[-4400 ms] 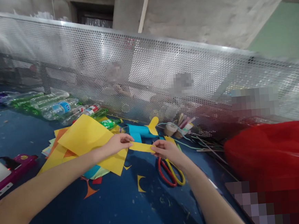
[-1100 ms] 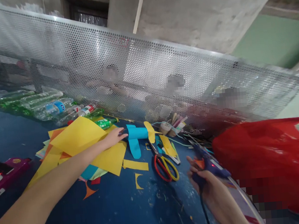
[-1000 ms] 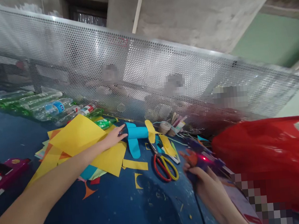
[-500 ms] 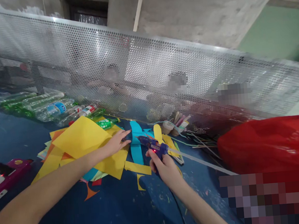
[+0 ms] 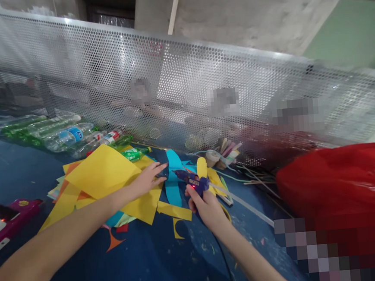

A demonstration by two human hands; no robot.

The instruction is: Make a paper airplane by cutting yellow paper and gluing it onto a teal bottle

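In my right hand is a blue hot glue gun, its small red light lit. A long translucent glue stick runs out of its back, and its black cord hangs below. The nozzle points left at a blue paper craft piece with wing-like strips standing across it. My left hand reaches over the yellow paper sheets, thumb and fingers on either side of the craft piece's left end. What lies between those fingers looks dark and see-through; its kind is unclear.
Several plastic bottles lie at the back left. A magenta power strip is at the left edge. Yellow scraps lie in front. Behind stands a perforated metal screen, with people beyond it. A red bag sits at right.
The glue gun and the craft piece have shifted slightly right in the picture, with both hands keeping nearly the same pose. The glue gun stays in my right hand.
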